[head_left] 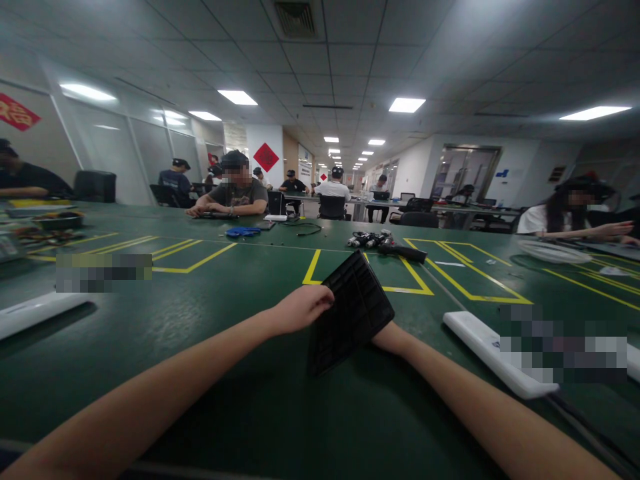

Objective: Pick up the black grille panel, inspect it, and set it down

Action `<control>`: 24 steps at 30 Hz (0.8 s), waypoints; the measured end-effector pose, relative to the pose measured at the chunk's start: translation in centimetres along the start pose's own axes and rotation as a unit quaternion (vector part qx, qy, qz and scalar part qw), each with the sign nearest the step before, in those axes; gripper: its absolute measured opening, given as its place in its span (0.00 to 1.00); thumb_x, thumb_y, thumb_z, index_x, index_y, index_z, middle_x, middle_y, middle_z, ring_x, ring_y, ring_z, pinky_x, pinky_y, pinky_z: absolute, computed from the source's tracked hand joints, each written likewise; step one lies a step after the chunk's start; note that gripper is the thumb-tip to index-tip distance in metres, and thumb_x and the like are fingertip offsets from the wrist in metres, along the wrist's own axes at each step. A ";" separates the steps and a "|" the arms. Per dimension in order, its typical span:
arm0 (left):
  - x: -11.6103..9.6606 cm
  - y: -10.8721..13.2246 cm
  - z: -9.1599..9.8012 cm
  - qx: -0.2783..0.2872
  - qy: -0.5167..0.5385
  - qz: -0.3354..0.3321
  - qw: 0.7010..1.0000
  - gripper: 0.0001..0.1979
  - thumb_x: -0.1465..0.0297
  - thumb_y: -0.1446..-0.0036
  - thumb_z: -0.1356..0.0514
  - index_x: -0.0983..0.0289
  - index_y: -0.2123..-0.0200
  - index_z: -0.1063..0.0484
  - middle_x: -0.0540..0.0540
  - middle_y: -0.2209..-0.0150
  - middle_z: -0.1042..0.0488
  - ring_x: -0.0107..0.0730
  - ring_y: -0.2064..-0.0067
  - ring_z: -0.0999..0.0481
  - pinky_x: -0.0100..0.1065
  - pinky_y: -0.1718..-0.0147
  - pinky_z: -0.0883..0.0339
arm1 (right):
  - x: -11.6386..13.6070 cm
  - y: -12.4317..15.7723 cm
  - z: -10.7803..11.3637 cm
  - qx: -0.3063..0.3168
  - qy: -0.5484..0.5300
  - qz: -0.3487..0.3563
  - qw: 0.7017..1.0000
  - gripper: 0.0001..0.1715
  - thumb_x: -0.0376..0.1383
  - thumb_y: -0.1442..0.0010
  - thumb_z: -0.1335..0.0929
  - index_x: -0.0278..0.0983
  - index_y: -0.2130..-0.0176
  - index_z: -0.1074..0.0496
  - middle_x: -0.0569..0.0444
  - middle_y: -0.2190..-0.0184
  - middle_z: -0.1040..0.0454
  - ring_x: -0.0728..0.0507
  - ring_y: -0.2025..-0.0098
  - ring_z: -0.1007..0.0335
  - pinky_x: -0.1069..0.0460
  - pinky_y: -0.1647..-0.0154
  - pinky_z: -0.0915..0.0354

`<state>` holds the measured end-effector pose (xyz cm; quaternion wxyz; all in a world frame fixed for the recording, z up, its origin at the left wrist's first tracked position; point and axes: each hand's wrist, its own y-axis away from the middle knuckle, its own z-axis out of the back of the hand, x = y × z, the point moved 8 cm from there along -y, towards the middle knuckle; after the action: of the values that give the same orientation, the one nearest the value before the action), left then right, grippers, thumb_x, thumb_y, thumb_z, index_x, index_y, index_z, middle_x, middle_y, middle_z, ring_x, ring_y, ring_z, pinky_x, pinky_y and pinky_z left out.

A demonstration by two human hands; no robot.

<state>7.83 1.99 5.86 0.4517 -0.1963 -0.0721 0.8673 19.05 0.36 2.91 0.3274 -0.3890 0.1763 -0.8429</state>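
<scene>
- Over the near middle of the green tabletop [225,333], a black tray [350,317] with small compartments was tilted steeply; whether its lower corner touched the surface could not be told.
- At the tray's left edge was the left hand [306,307], narrow, its fingers bent in over the tray's face; whether they gripped the edge or only lay against it was unclear.
- Behind the tray's lower right edge went the right hand [390,337], its fingers hidden, so its grip could not be told.
- Just beyond the tray lay yellow tape [420,292], with a black-and-silver bundle [370,239] farther off.
- To the near right lay a white power strip [495,353].
- At the far side, left of centre, sat a person [243,195] in a dark cap, near a blue item [243,232].
</scene>
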 end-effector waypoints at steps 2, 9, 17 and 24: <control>1.4 -0.3 -0.3 -0.001 0.089 0.048 0.995 0.06 0.70 0.46 0.47 0.64 0.66 0.32 0.53 0.71 0.30 0.30 0.69 0.30 0.30 0.68 0.38 | -0.1 0.0 0.0 0.001 -0.001 0.000 1.000 0.23 0.37 0.43 0.37 0.36 0.48 0.35 0.47 0.45 0.36 0.40 0.45 0.39 0.42 0.42 0.45; 3.6 -0.7 -1.5 -0.005 0.156 0.131 0.979 0.17 0.57 0.45 0.51 0.64 0.76 0.36 0.49 0.79 0.35 0.27 0.76 0.35 0.28 0.76 0.43 | -0.1 0.0 -0.3 -0.003 -0.020 0.011 1.000 0.23 0.40 0.42 0.39 0.36 0.48 0.35 0.48 0.45 0.35 0.41 0.45 0.39 0.44 0.42 0.44; 3.0 -0.7 -1.8 0.019 0.116 0.107 0.987 0.14 0.61 0.44 0.51 0.64 0.74 0.36 0.49 0.76 0.35 0.28 0.73 0.35 0.28 0.74 0.44 | -0.3 0.1 -0.2 -0.016 -0.005 0.012 1.000 0.24 0.41 0.43 0.38 0.36 0.48 0.36 0.47 0.45 0.36 0.41 0.43 0.41 0.43 0.41 0.46; 2.3 -0.3 -0.7 0.015 0.057 0.100 0.993 0.16 0.60 0.41 0.54 0.63 0.74 0.35 0.51 0.74 0.33 0.31 0.71 0.34 0.30 0.71 0.43 | 0.1 0.2 -0.2 -0.004 -0.006 0.001 1.000 0.24 0.41 0.42 0.38 0.37 0.47 0.37 0.48 0.46 0.35 0.41 0.43 0.42 0.43 0.40 0.47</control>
<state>7.16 3.96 4.68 0.3688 -0.2452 -0.0133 0.8965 18.96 0.13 2.74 0.3274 -0.3952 0.1782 -0.8396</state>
